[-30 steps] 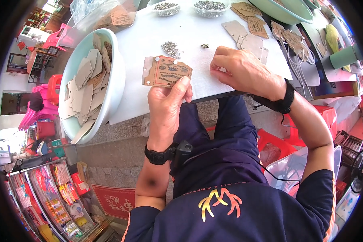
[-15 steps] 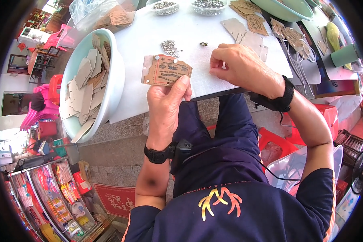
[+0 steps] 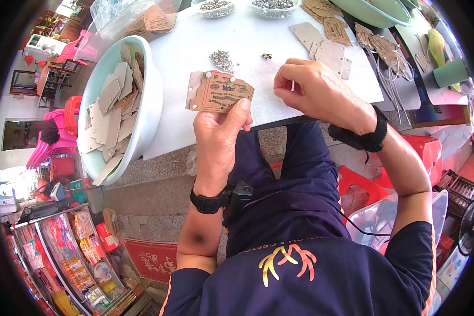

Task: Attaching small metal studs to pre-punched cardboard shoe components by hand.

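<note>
My left hand (image 3: 221, 129) grips a brown printed cardboard tag (image 3: 224, 94) by its lower right edge, thumb on top. Small round metal studs sit along the tag's upper edge, and a greyish card shows behind its left side. Over the front of the white table, my right hand (image 3: 316, 92) is curled with thumb and fingertips together; whatever is between them, if anything, is hidden. Beyond the tag lies a small heap of silver metal studs (image 3: 222, 61). A couple of dark studs (image 3: 267, 56) rest to the right of that heap.
A pale blue basin (image 3: 154, 100) full of grey cards stands at the left. Two clear tubs (image 3: 273, 7) of metal parts sit at the far edge of the white table (image 3: 176, 126). Grey cards (image 3: 332, 58) and brown tags (image 3: 336, 31) lie at the right, near white cords (image 3: 388, 79).
The tag and my left hand have shifted very slightly to the right. My right hand stays curled in nearly the same place, its wrist a little further right.
</note>
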Motion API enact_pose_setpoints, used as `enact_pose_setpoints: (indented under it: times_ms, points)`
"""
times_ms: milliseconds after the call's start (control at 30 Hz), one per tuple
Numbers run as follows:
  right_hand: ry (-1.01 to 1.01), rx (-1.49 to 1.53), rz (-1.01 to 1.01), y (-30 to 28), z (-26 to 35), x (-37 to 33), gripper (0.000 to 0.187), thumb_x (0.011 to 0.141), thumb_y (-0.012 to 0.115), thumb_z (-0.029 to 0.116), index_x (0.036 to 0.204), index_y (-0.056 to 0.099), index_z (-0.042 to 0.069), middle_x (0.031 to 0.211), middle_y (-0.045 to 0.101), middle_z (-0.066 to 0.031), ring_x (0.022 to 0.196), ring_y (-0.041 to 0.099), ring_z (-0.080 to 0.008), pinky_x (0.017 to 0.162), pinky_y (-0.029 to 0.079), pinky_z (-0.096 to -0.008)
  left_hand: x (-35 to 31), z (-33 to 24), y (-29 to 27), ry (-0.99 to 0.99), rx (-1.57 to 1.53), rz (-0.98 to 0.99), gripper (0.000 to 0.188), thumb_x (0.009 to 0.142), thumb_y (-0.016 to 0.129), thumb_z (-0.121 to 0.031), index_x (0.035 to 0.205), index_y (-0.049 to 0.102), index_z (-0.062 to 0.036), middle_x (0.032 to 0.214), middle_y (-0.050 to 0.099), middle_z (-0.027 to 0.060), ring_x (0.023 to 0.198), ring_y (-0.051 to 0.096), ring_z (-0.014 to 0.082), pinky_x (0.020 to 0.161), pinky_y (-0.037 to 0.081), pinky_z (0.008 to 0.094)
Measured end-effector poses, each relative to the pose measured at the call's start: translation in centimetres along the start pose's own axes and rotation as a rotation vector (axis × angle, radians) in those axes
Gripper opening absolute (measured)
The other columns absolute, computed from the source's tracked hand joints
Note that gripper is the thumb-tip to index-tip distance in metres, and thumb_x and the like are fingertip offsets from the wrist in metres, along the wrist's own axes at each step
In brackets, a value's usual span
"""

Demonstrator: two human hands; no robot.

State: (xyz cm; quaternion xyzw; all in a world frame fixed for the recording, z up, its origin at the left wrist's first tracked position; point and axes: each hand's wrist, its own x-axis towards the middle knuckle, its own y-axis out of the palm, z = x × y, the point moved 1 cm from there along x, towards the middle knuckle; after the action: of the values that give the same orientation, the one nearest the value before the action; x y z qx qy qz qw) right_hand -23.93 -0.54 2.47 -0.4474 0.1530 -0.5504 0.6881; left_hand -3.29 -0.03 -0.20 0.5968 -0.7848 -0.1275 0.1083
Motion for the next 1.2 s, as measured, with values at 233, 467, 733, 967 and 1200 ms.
enact_pose_setpoints:
  times_ms: [233,467,733,967,1200]
  points:
    - [0.224,0.572,-0.114,2.0,2.8,-1.3,0.013,0.090,0.067,0.014,0.092,0.065,0.001,0.076,0.059,-0.0001,0.066,0.052,-0.0052,0.059,0.044,-0.0225,-0.4,-0.2,1.1,0.001,0.046,-0.074,0.010,0.092,0.062,-0.009,0.098,0.062,-0.0015,0.083,0.061,0.0023,0.069,0.054,0.0092,0.062,0.042,0.0257]
    - [0.320,0.709,-0.168,4.1,2.6,-1.8,0.011,0.094,0.065,0.013,0.097,0.063,0.002,0.079,0.057,0.0059,0.067,0.047,0.0003,0.059,0.041,-0.0167,-0.4,0.2,0.9,0.031,0.115,-0.049,0.013,0.094,0.060,-0.011,0.100,0.063,-0.0002,0.082,0.062,0.0022,0.071,0.053,0.0088,0.064,0.042,0.0253]
    - [0.309,0.675,-0.227,4.5,2.9,-1.9,0.012,0.094,0.066,0.013,0.097,0.063,0.002,0.082,0.059,0.0036,0.068,0.052,-0.0009,0.060,0.046,-0.0177,-0.5,0.1,0.7,0.035,0.117,-0.010,0.014,0.094,0.059,-0.010,0.102,0.063,0.0008,0.086,0.063,0.0033,0.075,0.056,0.0095,0.066,0.044,0.0261]
    - [0.281,0.712,-0.275,4.9,2.8,-2.2,0.010,0.092,0.066,0.011,0.094,0.062,0.002,0.081,0.060,0.0004,0.066,0.053,-0.0031,0.057,0.046,-0.0195,-0.6,0.2,0.7,0.046,0.085,-0.006,0.014,0.094,0.060,-0.009,0.104,0.063,0.0004,0.089,0.064,0.0037,0.075,0.056,0.0096,0.067,0.045,0.0259]
    - [0.255,0.706,-0.316,5.1,2.7,-2.2,0.010,0.090,0.067,0.011,0.091,0.063,0.002,0.080,0.062,-0.0025,0.063,0.054,-0.0052,0.054,0.045,-0.0216,-0.6,0.3,0.8,0.048,0.065,0.002,0.015,0.094,0.060,-0.009,0.106,0.062,0.0003,0.090,0.064,0.0040,0.075,0.056,0.0093,0.066,0.045,0.0255]
